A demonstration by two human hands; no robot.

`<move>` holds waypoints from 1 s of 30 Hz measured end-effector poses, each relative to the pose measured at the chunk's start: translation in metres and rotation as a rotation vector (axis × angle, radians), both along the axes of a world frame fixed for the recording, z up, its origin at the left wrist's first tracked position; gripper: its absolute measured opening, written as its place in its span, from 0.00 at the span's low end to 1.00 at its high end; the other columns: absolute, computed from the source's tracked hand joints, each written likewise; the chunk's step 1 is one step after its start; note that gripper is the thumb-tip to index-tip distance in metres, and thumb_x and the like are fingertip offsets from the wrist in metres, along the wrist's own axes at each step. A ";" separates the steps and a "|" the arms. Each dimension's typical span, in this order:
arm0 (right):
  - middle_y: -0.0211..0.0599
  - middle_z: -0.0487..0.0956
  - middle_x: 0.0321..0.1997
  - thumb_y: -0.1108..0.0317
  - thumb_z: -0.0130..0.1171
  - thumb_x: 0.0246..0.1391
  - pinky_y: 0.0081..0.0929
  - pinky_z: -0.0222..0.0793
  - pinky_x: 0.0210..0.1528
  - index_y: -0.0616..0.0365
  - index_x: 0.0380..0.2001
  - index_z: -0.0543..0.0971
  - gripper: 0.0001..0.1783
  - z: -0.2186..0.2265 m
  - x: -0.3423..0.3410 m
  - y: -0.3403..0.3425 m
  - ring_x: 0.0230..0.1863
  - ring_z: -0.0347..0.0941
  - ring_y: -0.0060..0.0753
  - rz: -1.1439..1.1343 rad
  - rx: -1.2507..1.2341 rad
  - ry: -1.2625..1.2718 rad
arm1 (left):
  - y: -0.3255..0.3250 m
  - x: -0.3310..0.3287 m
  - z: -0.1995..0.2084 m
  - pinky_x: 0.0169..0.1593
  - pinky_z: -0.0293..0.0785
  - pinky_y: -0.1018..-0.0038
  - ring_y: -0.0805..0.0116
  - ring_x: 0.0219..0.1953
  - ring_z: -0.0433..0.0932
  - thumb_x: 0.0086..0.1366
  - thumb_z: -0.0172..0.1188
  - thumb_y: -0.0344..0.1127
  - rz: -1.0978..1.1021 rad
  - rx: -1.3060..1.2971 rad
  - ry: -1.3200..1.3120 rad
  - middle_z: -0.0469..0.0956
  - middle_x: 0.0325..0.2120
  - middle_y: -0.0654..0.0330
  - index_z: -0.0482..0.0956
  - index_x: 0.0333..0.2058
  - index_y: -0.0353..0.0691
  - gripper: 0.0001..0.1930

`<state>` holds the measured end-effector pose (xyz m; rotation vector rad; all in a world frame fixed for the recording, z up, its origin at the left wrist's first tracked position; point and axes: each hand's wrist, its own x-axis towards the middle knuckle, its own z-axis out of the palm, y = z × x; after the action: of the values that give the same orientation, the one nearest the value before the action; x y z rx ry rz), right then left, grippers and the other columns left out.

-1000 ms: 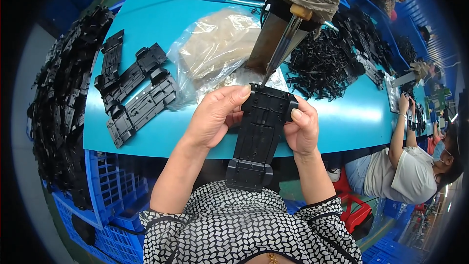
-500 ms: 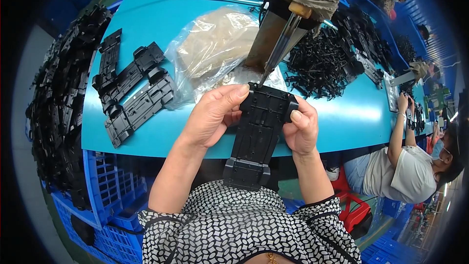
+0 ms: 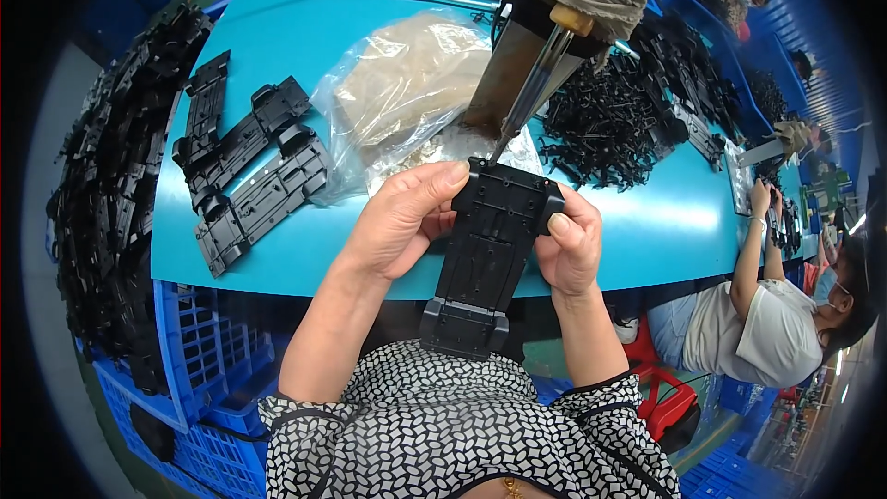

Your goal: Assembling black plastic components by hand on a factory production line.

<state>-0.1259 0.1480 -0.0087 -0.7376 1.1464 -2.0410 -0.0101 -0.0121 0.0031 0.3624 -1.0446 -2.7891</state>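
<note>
Between my two hands is a long black moulded plastic chassis plate, its far end raised and its near end toward my body. My left hand pinches the far left corner, thumb on top. The far right edge is gripped by my right hand, thumb over the side block. A thin metal rod tool with a yellow collar, its upper part wrapped in cloth, points down at the plate's far edge; its tip is at or just above the surface. I cannot tell whether they touch.
Several similar black chassis plates lie on the turquoise table at left, beside a tall stack. A clear plastic bag sits behind my hands. Small black parts are heaped at right. A co-worker works at the far right.
Both hands keep the same hold on the chassis plate under the tool tip. Only a slight shift of the whole view shows.
</note>
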 end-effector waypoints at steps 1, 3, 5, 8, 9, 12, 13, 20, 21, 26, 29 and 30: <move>0.43 0.74 0.41 0.65 0.58 0.44 0.24 0.63 0.48 0.74 0.44 0.69 0.27 0.000 0.000 0.000 0.42 0.70 0.29 -0.006 0.001 0.005 | 0.000 0.000 -0.001 0.32 0.69 0.85 0.82 0.28 0.73 0.59 0.56 0.42 -0.001 -0.004 0.004 0.76 0.28 0.66 0.74 0.36 0.36 0.14; 0.43 0.74 0.40 0.64 0.58 0.43 0.24 0.63 0.47 0.74 0.44 0.69 0.27 0.000 0.000 0.000 0.41 0.70 0.29 -0.004 0.007 0.008 | -0.001 0.001 0.000 0.32 0.69 0.85 0.82 0.28 0.72 0.59 0.56 0.42 -0.008 -0.002 0.009 0.76 0.28 0.66 0.74 0.36 0.36 0.14; 0.43 0.74 0.40 0.64 0.58 0.43 0.23 0.63 0.47 0.74 0.44 0.69 0.27 0.001 0.000 0.001 0.41 0.70 0.29 -0.003 0.013 0.012 | -0.001 0.001 0.000 0.32 0.69 0.85 0.82 0.28 0.72 0.59 0.55 0.42 -0.016 0.000 0.014 0.76 0.29 0.66 0.74 0.36 0.36 0.14; 0.42 0.75 0.39 0.64 0.58 0.43 0.23 0.63 0.47 0.74 0.43 0.70 0.26 0.001 0.001 0.001 0.41 0.70 0.28 -0.006 0.018 0.016 | 0.000 0.002 0.002 0.32 0.69 0.85 0.82 0.28 0.72 0.59 0.55 0.42 -0.010 -0.005 0.003 0.76 0.28 0.66 0.74 0.36 0.37 0.14; 0.42 0.75 0.39 0.64 0.58 0.43 0.23 0.64 0.46 0.74 0.43 0.70 0.26 0.002 0.001 0.001 0.41 0.70 0.28 -0.008 0.020 0.014 | 0.000 0.001 0.002 0.32 0.69 0.85 0.82 0.28 0.72 0.59 0.55 0.42 -0.004 -0.015 -0.012 0.76 0.28 0.66 0.75 0.36 0.37 0.14; 0.41 0.75 0.39 0.64 0.58 0.43 0.23 0.64 0.46 0.74 0.43 0.70 0.26 0.001 0.001 0.001 0.40 0.70 0.28 -0.012 0.021 0.013 | 0.001 0.000 0.001 0.32 0.69 0.85 0.82 0.28 0.72 0.59 0.55 0.42 0.003 -0.018 -0.022 0.76 0.28 0.66 0.75 0.36 0.37 0.14; 0.41 0.75 0.39 0.64 0.58 0.43 0.23 0.64 0.46 0.74 0.43 0.70 0.26 0.001 0.001 0.001 0.40 0.70 0.27 -0.014 0.019 0.013 | 0.001 0.000 0.000 0.32 0.69 0.85 0.82 0.28 0.72 0.59 0.55 0.42 0.004 -0.012 -0.016 0.76 0.28 0.66 0.75 0.36 0.37 0.14; 0.40 0.74 0.39 0.64 0.58 0.43 0.22 0.64 0.45 0.74 0.42 0.70 0.26 0.003 0.000 0.001 0.40 0.70 0.27 -0.021 0.022 0.008 | 0.001 -0.002 0.001 0.31 0.69 0.85 0.82 0.28 0.72 0.59 0.55 0.42 -0.005 0.002 -0.004 0.75 0.28 0.66 0.75 0.37 0.36 0.14; 0.40 0.75 0.39 0.64 0.58 0.42 0.22 0.63 0.45 0.74 0.42 0.70 0.26 0.003 0.001 0.001 0.40 0.70 0.27 -0.022 0.028 0.010 | 0.001 -0.002 0.002 0.31 0.69 0.85 0.82 0.28 0.72 0.59 0.55 0.42 -0.003 0.000 -0.006 0.75 0.28 0.66 0.74 0.37 0.36 0.14; 0.40 0.75 0.38 0.64 0.58 0.42 0.21 0.63 0.45 0.73 0.42 0.71 0.26 0.000 -0.001 0.001 0.39 0.70 0.26 -0.018 0.043 0.006 | -0.001 -0.002 0.000 0.31 0.68 0.85 0.83 0.27 0.72 0.59 0.56 0.42 0.000 -0.001 -0.016 0.75 0.28 0.67 0.75 0.37 0.35 0.14; 0.40 0.75 0.39 0.64 0.58 0.42 0.21 0.63 0.45 0.73 0.42 0.71 0.26 0.002 0.003 0.002 0.39 0.70 0.26 -0.015 0.035 0.016 | 0.000 0.000 -0.001 0.31 0.68 0.85 0.83 0.27 0.71 0.59 0.56 0.42 -0.007 -0.002 -0.011 0.76 0.28 0.67 0.75 0.36 0.36 0.14; 0.40 0.75 0.39 0.64 0.58 0.42 0.21 0.63 0.45 0.73 0.42 0.71 0.26 0.003 0.003 0.001 0.39 0.70 0.26 -0.018 0.036 0.016 | 0.001 0.000 0.000 0.31 0.68 0.86 0.83 0.27 0.71 0.59 0.56 0.42 -0.003 -0.003 -0.009 0.76 0.28 0.67 0.75 0.36 0.36 0.14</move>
<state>-0.1224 0.1493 -0.0062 -0.7295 1.1996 -2.0272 -0.0097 -0.0116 0.0028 0.3736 -1.0520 -2.7908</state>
